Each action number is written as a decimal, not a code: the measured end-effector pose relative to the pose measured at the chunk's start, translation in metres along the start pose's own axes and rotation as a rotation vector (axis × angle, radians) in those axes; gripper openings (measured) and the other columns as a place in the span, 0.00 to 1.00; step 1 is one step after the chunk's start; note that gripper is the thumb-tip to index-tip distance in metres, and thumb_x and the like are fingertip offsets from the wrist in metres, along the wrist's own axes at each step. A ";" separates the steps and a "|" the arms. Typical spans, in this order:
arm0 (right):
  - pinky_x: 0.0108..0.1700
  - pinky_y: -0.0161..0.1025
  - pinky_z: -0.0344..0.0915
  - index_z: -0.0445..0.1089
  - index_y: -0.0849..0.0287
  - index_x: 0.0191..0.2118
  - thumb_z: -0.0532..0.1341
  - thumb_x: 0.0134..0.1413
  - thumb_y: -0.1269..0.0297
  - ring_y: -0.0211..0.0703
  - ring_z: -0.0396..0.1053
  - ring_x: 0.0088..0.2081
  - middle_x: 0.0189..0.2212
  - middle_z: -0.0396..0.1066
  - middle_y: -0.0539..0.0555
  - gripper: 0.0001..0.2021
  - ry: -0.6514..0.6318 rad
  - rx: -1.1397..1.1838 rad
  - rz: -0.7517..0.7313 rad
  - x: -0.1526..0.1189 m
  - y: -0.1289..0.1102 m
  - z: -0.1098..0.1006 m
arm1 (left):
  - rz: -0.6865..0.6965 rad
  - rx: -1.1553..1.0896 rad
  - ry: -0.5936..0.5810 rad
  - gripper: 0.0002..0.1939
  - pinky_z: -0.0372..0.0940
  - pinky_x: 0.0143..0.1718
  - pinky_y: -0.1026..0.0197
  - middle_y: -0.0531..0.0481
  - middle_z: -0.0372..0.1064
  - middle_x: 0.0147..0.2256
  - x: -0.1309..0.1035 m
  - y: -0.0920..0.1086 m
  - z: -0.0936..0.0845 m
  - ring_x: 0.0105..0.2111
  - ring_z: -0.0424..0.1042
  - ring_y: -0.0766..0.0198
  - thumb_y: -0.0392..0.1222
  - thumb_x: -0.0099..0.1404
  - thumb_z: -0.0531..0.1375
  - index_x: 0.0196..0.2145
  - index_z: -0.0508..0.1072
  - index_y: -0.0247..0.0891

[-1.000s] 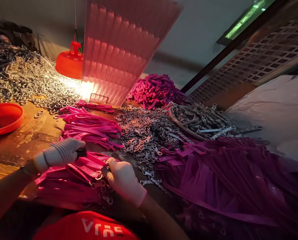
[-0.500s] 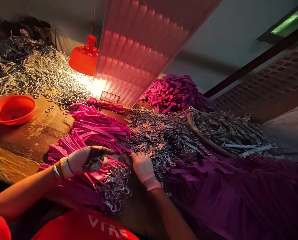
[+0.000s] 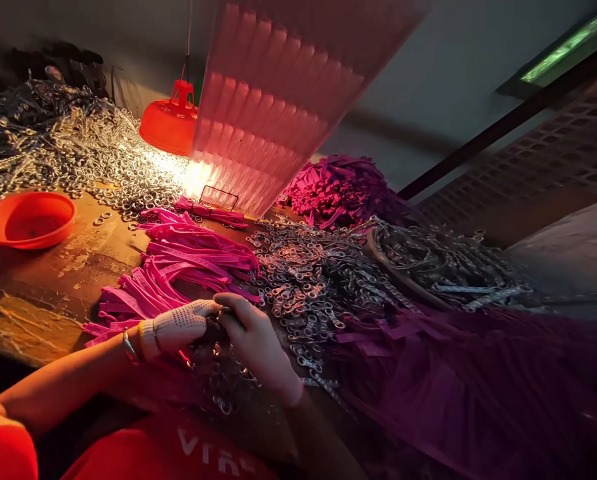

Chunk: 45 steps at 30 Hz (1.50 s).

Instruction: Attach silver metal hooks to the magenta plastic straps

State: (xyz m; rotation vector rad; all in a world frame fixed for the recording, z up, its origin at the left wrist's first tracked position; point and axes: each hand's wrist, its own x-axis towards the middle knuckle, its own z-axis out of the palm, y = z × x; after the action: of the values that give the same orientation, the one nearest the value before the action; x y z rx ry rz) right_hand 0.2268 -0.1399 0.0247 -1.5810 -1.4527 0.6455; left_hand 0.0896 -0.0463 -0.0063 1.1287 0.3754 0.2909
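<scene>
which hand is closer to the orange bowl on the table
Left. The left hand is below and right of the orange bowl in the picture; the right hand is also below, farther right.

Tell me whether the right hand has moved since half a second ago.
Yes: judged against the pile of metal links, the right hand has shifted left, toward the left hand.

Left fingers (image 3: 205, 309), right fingers (image 3: 235, 305) seemingly touching near straps (image 3: 203, 257).
</scene>
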 end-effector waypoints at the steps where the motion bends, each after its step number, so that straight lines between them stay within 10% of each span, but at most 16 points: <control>1: 0.52 0.40 0.67 0.73 0.54 0.49 0.57 0.60 0.68 0.43 0.73 0.47 0.44 0.77 0.52 0.14 0.035 -0.005 0.026 -0.001 0.001 0.000 | -0.026 -0.047 -0.004 0.12 0.67 0.35 0.62 0.47 0.71 0.33 -0.003 0.001 0.001 0.32 0.69 0.64 0.38 0.54 0.66 0.37 0.74 0.32; 29: 0.46 0.41 0.66 0.74 0.56 0.46 0.58 0.58 0.61 0.44 0.69 0.41 0.41 0.75 0.53 0.12 0.252 0.087 0.173 0.001 -0.004 0.021 | -0.051 -0.379 0.162 0.06 0.59 0.21 0.69 0.48 0.71 0.27 -0.019 -0.007 -0.007 0.23 0.66 0.69 0.38 0.58 0.65 0.32 0.75 0.33; 35: 0.48 0.42 0.65 0.73 0.55 0.46 0.58 0.58 0.60 0.45 0.69 0.43 0.42 0.75 0.54 0.13 0.282 0.010 0.108 0.005 -0.002 0.024 | 0.109 -0.098 0.282 0.10 0.57 0.21 0.67 0.49 0.69 0.26 -0.021 -0.009 -0.004 0.21 0.63 0.68 0.39 0.60 0.61 0.39 0.77 0.33; 40: 0.24 0.33 0.57 0.72 0.59 0.41 0.59 0.52 0.60 0.34 0.58 0.22 0.24 0.67 0.46 0.12 0.177 0.334 0.330 0.021 0.008 0.033 | 0.431 0.566 0.395 0.19 0.63 0.50 0.54 0.41 0.74 0.39 -0.023 0.006 -0.003 0.43 0.70 0.51 0.28 0.53 0.60 0.42 0.80 0.37; 45: 0.21 0.31 0.52 0.70 0.59 0.41 0.61 0.48 0.61 0.31 0.54 0.19 0.22 0.66 0.43 0.13 0.220 0.457 0.383 0.031 0.022 0.032 | 0.392 0.382 0.380 0.19 0.66 0.34 0.60 0.43 0.73 0.37 -0.024 0.025 -0.023 0.33 0.71 0.59 0.35 0.58 0.60 0.48 0.77 0.37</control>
State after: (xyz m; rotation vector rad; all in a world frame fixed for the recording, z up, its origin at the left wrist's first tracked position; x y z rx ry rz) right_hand 0.2172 -0.1001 -0.0044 -1.5100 -0.7735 0.9170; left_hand 0.0575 -0.0275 0.0109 1.5262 0.5595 0.8120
